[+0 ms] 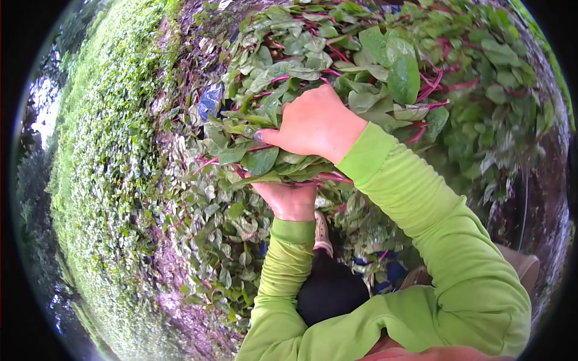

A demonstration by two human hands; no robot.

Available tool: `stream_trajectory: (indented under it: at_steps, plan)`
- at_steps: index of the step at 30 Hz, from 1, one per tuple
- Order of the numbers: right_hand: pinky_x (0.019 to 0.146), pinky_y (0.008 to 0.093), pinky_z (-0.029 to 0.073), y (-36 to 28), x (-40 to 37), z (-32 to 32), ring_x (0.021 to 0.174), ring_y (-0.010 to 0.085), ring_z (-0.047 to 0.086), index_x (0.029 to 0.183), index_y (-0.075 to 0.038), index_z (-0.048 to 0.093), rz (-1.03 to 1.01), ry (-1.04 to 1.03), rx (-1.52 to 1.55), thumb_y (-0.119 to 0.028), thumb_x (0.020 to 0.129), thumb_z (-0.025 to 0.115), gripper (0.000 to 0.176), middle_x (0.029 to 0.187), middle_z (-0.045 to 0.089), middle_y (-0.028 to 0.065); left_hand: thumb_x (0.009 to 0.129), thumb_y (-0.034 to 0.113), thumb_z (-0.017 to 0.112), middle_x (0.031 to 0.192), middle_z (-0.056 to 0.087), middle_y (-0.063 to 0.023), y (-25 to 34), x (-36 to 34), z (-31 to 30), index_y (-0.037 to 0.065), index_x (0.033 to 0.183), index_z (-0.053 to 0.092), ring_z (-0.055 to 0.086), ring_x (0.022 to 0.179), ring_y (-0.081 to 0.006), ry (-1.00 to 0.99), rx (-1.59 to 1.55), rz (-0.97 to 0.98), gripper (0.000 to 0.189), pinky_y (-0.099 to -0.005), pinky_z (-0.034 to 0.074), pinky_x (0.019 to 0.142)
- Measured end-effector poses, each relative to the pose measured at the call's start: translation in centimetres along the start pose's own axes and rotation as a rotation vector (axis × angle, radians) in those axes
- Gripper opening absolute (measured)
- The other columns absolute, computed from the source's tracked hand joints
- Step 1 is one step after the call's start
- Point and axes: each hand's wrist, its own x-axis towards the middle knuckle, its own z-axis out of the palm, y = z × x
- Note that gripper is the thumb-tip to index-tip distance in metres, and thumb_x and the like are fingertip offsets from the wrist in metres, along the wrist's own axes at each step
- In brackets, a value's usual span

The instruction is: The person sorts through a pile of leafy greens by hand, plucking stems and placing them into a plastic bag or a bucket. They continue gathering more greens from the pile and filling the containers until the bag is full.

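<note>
Two-handed clamp on a bundle of broad green leaves with red-purple stems (260, 161), dead centre. Gripped from six o'clock by the left hand (292, 198), pressed from twelve by the right hand (316, 123). Backed by similar leafy vines (421, 66) toward one o'clock.

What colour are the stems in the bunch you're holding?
The stems are magenta-red, the leaves green; the head view shows it.
</note>
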Motion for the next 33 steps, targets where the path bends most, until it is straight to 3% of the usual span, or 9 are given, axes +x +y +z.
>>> stream_trajectory:
  at_steps: [7,10,13,17,20,24,28,31,33]
  plan:
    - [0.077,0.0492,0.049,-0.7,-13.8,0.1,0.085,0.0338,0.072,0.082,-0.007,0.079,0.067,0.222,0.029,-0.061,0.098,0.051,0.063,0.079,0.074,0.013,0.097,0.047,0.064,0.138,0.062,-0.0129,-2.5,-9.2,-2.3,0.005,0.141,0.055,0.061,0.125,-0.0292,-0.257,-0.045,-0.213,0.061,-0.0464,0.051,0.107]
    - [0.076,0.0473,0.052,1.5,-20.3,-1.4,0.087,0.0292,0.073,0.087,-0.015,0.079,-0.039,0.248,-0.139,-0.052,0.098,0.059,0.044,0.086,0.074,0.0098,0.09,0.047,0.075,0.126,0.067,-0.0094,-4.4,-12.0,-1.1,0.006,0.132,0.056,0.064,0.115,-0.0242,-0.353,0.724,-0.124,0.061,-0.0434,0.05,0.107]
    - [0.077,0.0474,0.053,1.6,-27.3,-3.3,0.087,0.0295,0.073,0.088,-0.013,0.079,-0.118,0.31,-0.144,-0.055,0.097,0.058,0.047,0.086,0.075,0.0108,0.097,0.064,0.054,0.115,0.071,-0.0033,-7.3,-12.6,5.3,0.017,0.12,0.065,0.067,0.108,-0.0211,-0.783,0.464,-0.616,0.053,-0.0499,0.043,0.113]
    - [0.079,0.0474,0.053,2.1,-35.4,-4.6,0.087,0.0298,0.073,0.09,-0.011,0.079,-0.115,0.305,-0.111,-0.058,0.097,0.056,0.052,0.087,0.075,0.0121,0.104,0.04,0.043,0.123,0.067,-0.0158,-12.3,-19.5,9.0,0.004,0.126,0.06,0.067,0.111,-0.032,-0.795,0.502,-0.513,0.046,-0.0506,0.053,0.102]
    - [0.08,0.0474,0.054,2.8,-39.6,-4.2,0.087,0.03,0.073,0.091,-0.01,0.079,-0.036,0.254,-0.057,-0.061,0.097,0.055,0.056,0.088,0.075,0.0131,0.101,0.016,0.049,0.118,0.071,-0.0176,-15.0,-24.5,7.3,-0.003,0.127,0.058,0.071,0.101,-0.0302,-1.065,1.006,0.005,0.033,-0.0437,0.062,0.086]
    - [0.082,0.0475,0.055,5.0,-41.8,0.7,0.086,0.0303,0.074,0.093,-0.008,0.079,0.202,0.144,0.016,-0.064,0.096,0.054,0.062,0.088,0.076,0.0145,0.096,0.061,0.049,0.118,0.068,-0.0181,-20.1,-25.9,-1.5,0.008,0.129,0.061,0.067,0.101,-0.0437,-0.301,0.421,-0.289,0.063,-0.0717,0.058,0.079]
    - [0.103,0.0556,0.042,8.1,-40.1,17.0,0.105,0.0354,0.068,0.107,-0.008,0.077,0.361,0.092,-0.069,-0.071,0.096,0.045,0.072,0.101,0.074,0.0164,0.096,0.079,0.034,0.143,0.059,-0.0088,-25.5,-25.2,-17.1,0.017,0.142,0.057,0.057,0.13,-0.0314,0.096,0.473,-0.313,0.081,-0.0552,0.047,0.109]
    - [0.11,0.0562,0.038,10.2,-42.8,29.5,0.128,0.0423,0.052,0.142,-0.012,0.058,0.179,0.092,-0.066,-0.059,0.088,0.066,0.072,0.129,0.061,0.0239,0.098,0.058,0.048,0.121,0.07,-0.0063,-27.3,-25.0,-28.5,0.015,0.12,0.068,0.067,0.106,-0.0295,0.315,0.319,-0.7,0.052,-0.0561,0.052,0.097]
    - [0.105,0.0566,0.043,9.7,-43.0,31.0,0.122,0.0405,0.059,0.135,-0.012,0.064,0.135,0.185,-0.282,-0.057,0.086,0.069,0.066,0.124,0.066,0.0212,0.096,0.055,0.055,0.12,0.07,-0.0056,-26.6,-25.1,-34.4,0.014,0.127,0.065,0.068,0.106,-0.0268,0.507,0.594,-0.892,0.053,-0.0529,0.054,0.09]
